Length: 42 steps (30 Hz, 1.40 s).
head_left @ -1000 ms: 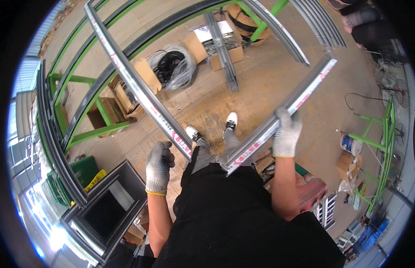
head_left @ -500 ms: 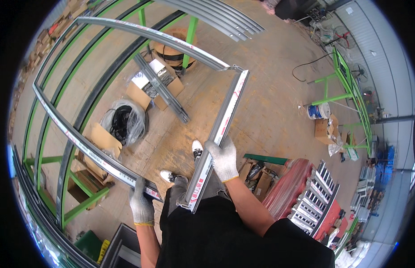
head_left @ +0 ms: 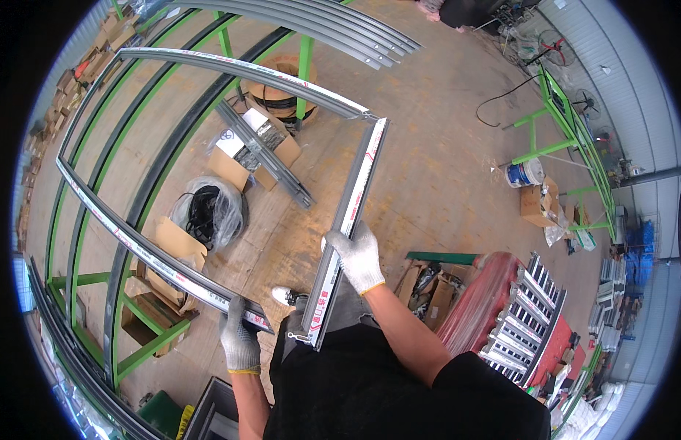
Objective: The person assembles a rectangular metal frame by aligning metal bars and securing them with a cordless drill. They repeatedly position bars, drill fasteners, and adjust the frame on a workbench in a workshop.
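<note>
A large grey metal frame [head_left: 160, 258], its faces covered with printed white film, rests across a green rack with black padded bars [head_left: 146, 172]. My left hand [head_left: 239, 334], in a white knitted glove, grips the end of the frame's near long bar. In my right hand [head_left: 356, 257], gloved the same way, is the short end bar [head_left: 353, 196], held around its middle. This bar meets the far long bar [head_left: 282, 77] at a corner near the top. Its near end, with a small metal corner piece [head_left: 299, 336], stands apart from the near long bar's end.
Below the rack lie an opened carton [head_left: 234, 158], grey profiles [head_left: 271, 158] and black coils in clear plastic [head_left: 208, 213]. Right of me are a red wrapped bundle [head_left: 487, 297] and stacked silvery profiles [head_left: 527, 323]. Further right stand a paint bucket [head_left: 525, 173] and green stand [head_left: 542, 128].
The short end bar and my right hand have shifted a little left, bringing its near end closer to the near long bar. Both hands keep their hold. One of my shoes is now hidden.
</note>
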{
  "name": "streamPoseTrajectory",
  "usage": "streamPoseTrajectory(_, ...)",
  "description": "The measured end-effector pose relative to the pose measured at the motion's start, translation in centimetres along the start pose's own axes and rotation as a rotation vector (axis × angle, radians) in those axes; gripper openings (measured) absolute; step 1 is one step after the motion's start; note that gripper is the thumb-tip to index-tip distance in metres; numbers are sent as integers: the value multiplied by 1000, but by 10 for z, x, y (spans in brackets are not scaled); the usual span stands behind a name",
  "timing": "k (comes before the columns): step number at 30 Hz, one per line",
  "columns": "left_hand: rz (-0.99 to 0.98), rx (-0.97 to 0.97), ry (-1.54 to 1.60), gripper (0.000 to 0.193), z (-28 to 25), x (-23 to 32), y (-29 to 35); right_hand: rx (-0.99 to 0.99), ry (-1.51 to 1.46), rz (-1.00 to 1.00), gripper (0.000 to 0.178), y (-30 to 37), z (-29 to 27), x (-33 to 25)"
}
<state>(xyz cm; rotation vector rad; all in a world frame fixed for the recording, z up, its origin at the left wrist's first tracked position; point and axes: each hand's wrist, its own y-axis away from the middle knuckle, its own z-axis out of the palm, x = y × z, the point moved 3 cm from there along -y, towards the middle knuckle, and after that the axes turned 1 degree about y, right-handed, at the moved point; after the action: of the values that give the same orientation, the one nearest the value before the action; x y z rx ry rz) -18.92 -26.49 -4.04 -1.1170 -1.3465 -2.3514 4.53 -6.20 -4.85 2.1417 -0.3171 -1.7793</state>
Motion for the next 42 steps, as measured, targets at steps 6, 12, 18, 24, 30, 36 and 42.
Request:
streamPoseTrajectory(6,19,-57,-79,21,5,2,0,-33,-43,14,39,-11,2,3)
streamPoseTrajectory(12,27,29,-139,28,-2,3,1,-76,-174,6,31,-11,10,-1)
streamPoseTrajectory(18,1,15,-221,29,-6,4,-3,17,-161,-26,32,-11,24,-16)
streamPoseTrajectory(24,16,4,-191,29,-2,5,-2,23,-146,-19,36,-13,27,-17)
streamPoseTrajectory(30,-2,16,-172,28,1,5,0,42,-90,-49,36,-11,30,-26)
streamPoseTrajectory(36,-17,55,-178,31,1,4,-1,38,-194,-62,40,-6,35,-24)
streamPoseTrajectory(42,4,2,-54,31,9,5,4,-23,-51,-41,52,-5,33,-25)
